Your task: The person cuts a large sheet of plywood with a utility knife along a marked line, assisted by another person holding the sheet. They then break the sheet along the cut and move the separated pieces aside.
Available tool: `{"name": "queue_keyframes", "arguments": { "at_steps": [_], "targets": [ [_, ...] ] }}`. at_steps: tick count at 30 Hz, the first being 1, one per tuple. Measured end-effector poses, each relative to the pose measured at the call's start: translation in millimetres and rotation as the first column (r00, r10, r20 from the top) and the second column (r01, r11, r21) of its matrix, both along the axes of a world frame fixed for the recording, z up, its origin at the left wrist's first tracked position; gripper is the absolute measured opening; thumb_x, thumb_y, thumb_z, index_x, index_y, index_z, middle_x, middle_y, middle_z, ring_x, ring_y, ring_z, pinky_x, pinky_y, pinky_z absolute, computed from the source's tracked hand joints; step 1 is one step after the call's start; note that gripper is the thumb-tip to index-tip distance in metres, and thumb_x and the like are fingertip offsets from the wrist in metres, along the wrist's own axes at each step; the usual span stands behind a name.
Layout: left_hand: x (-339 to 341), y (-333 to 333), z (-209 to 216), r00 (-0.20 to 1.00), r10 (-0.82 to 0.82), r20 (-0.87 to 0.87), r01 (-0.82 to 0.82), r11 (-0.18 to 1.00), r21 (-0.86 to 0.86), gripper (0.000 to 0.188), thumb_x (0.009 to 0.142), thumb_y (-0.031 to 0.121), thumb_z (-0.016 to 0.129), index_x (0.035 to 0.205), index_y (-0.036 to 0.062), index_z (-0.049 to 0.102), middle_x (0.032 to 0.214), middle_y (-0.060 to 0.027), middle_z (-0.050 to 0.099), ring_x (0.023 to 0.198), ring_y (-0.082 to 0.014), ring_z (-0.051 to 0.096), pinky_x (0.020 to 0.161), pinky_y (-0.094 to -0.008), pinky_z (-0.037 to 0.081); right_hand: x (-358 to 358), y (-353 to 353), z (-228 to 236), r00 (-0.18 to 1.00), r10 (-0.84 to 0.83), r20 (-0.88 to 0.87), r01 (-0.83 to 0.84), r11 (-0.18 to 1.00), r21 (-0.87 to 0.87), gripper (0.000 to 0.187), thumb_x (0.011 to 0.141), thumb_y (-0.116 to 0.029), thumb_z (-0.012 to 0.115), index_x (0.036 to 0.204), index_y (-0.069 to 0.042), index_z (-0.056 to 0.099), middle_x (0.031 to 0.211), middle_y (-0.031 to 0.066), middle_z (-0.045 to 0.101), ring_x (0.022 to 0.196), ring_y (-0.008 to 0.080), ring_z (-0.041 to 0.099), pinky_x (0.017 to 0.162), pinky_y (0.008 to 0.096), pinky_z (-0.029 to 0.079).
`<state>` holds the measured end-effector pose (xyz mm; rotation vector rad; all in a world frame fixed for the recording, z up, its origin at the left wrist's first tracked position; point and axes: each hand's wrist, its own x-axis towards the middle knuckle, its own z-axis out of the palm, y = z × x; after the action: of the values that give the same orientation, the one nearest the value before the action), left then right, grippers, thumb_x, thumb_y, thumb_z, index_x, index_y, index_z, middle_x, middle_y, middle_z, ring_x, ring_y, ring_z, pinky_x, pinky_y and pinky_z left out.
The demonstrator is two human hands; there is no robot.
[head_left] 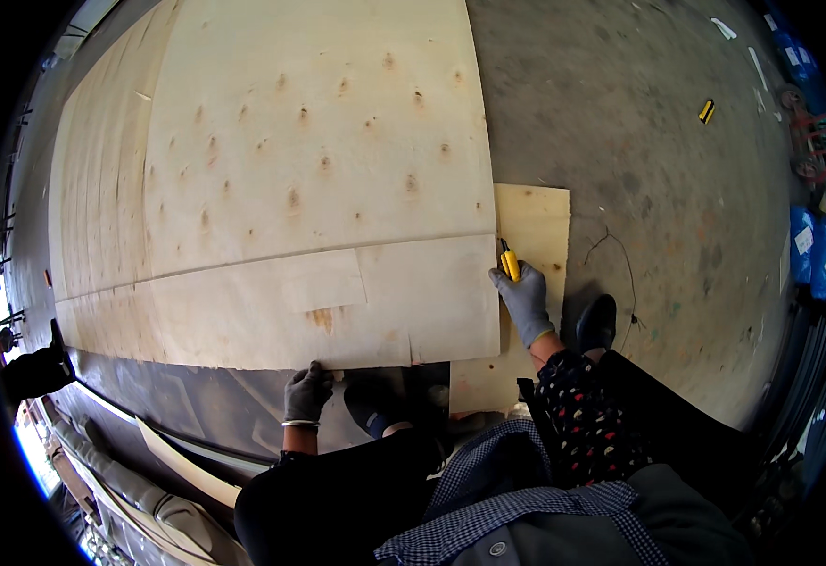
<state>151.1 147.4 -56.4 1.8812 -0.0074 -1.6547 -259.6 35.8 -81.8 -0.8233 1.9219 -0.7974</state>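
My right hand (526,300), in a grey glove, is closed round a yellow utility knife (510,265). The knife's dark tip points away from me, beside the right edge of a wide, pale wood veneer sheet (309,141) with brown knots. Along the near side of that sheet lies a paler veneer strip (215,316) with a torn brown patch. My left hand (307,391), also gloved, is at the strip's near edge with its fingers curled against it. Whether they pinch the edge is hard to see. Under the right edge shows a yellowish board (537,222).
A small yellow-and-black object (706,111) lies on the concrete floor (620,113) at the far right. Blue-wrapped bundles (817,253) line the right side. At the left, a dark shape (41,370) I cannot make out reaches the sheet's corner. Long curved strips (187,464) lie at lower left.
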Motion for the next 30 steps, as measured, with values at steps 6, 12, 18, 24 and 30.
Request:
{"name": "queue_keyframes", "arguments": {
  "at_steps": [6, 12, 18, 24, 30],
  "targets": [
    [1, 1, -1, 1.000, 0.002, -0.001, -0.002, 1.000, -0.019, 0.028, 0.092, 0.025, 0.064, 0.091, -0.0034, 0.063, 0.075, -0.0093, 0.066, 0.052, -0.0107, 0.057, 0.044, -0.0221, 0.047, -4, -1, -12, 1.000, -0.004, -0.003, 0.004, 1.000, -0.008, 0.020, 0.079, -0.016, 0.074, 0.082, 0.001, 0.064, 0.067, 0.0038, 0.062, 0.060, 0.0116, 0.056, 0.059, 0.0291, 0.047],
    [5, 4, -4, 1.000, 0.008, -0.005, -0.008, 1.000, -0.015, 0.028, 0.091, 0.024, 0.065, 0.090, -0.0035, 0.063, 0.074, -0.0095, 0.066, 0.052, -0.0112, 0.058, 0.044, -0.0220, 0.047, -8, 1, -16, 0.999, 0.024, 0.038, -0.026, 0.997, 0.069, 0.013, 0.080, -0.010, 0.071, 0.080, -0.005, 0.059, 0.063, -0.0032, 0.053, 0.051, 0.0056, 0.047, 0.048, 0.0235, 0.041],
    [-1, 4, -5, 1.000, -0.004, 0.005, 0.004, 1.000, -0.006, 0.028, 0.091, 0.026, 0.064, 0.090, -0.0018, 0.062, 0.074, -0.0090, 0.066, 0.051, -0.0110, 0.055, 0.043, -0.0223, 0.045, -16, 1, -14, 0.999, 0.010, 0.035, -0.014, 0.991, 0.135, 0.018, 0.078, -0.015, 0.073, 0.080, -0.001, 0.062, 0.067, 0.0025, 0.062, 0.060, 0.0119, 0.056, 0.059, 0.0297, 0.047],
    [4, 0, 0, 0.997, 0.006, -0.077, -0.006, 1.000, -0.007, 0.029, 0.090, 0.025, 0.066, 0.088, -0.0034, 0.063, 0.070, -0.0094, 0.064, 0.049, -0.0120, 0.056, 0.040, -0.0230, 0.042, -14, -11, -10, 0.999, 0.040, 0.034, -0.045, 0.986, 0.158, 0.017, 0.077, -0.015, 0.073, 0.081, -0.002, 0.062, 0.066, 0.0024, 0.060, 0.059, 0.0115, 0.056, 0.057, 0.0283, 0.047],
    [-4, -20, 16, 0.881, -0.424, 0.208, 0.391, 0.902, 0.183, 0.038, 0.087, 0.040, 0.066, 0.070, 0.0057, 0.066, 0.055, -0.0043, 0.059, 0.044, -0.0119, 0.052, 0.040, -0.0258, 0.041, -51, -17, -31, 0.897, 0.381, -0.224, -0.403, 0.913, -0.062, 0.028, 0.068, -0.013, 0.077, 0.088, 0.000, 0.062, 0.072, 0.0068, 0.062, 0.061, 0.0203, 0.058, 0.057, 0.0379, 0.048]
  ]
}}
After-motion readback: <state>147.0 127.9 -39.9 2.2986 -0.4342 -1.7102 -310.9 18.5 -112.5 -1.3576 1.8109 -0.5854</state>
